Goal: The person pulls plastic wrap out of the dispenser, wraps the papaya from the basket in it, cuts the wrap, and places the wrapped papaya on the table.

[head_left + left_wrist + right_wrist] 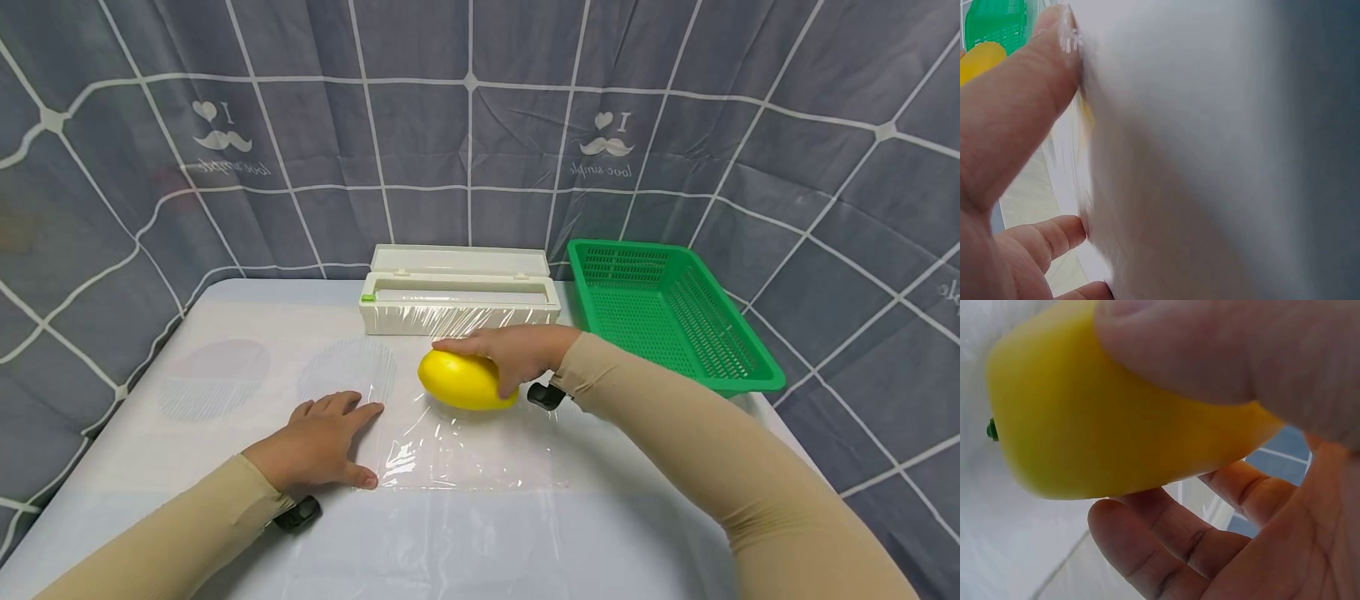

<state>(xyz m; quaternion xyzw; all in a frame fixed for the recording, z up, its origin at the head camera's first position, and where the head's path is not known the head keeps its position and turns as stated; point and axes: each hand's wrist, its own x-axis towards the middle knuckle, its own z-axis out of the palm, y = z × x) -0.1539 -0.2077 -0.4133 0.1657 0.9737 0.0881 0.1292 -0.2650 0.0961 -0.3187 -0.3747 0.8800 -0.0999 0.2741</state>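
Observation:
My right hand (pixel 525 354) grips a smooth yellow toy fruit (pixel 457 379) from above, thumb on one side and fingers on the other. In the right wrist view the fruit (pixel 1104 419) shows a small green stem (pixel 992 429) at its end. Under it lies a sheet of clear cling film (pixel 450 454), drawn out from a white film dispenser box (pixel 459 317) with its lid raised. Whether the fruit touches the film is hard to tell. My left hand (pixel 322 442) rests on the film's left edge with fingers spread; in the left wrist view film clings at the thumb tip (pixel 1054 37).
A green plastic basket (pixel 675 312) stands at the back right, beside the dispenser. Everything sits on a white-covered table (pixel 360 550). A grey curtain with white grid lines (pixel 420 142) surrounds its back and sides. A green slider (pixel 368 297) is on the dispenser's left end.

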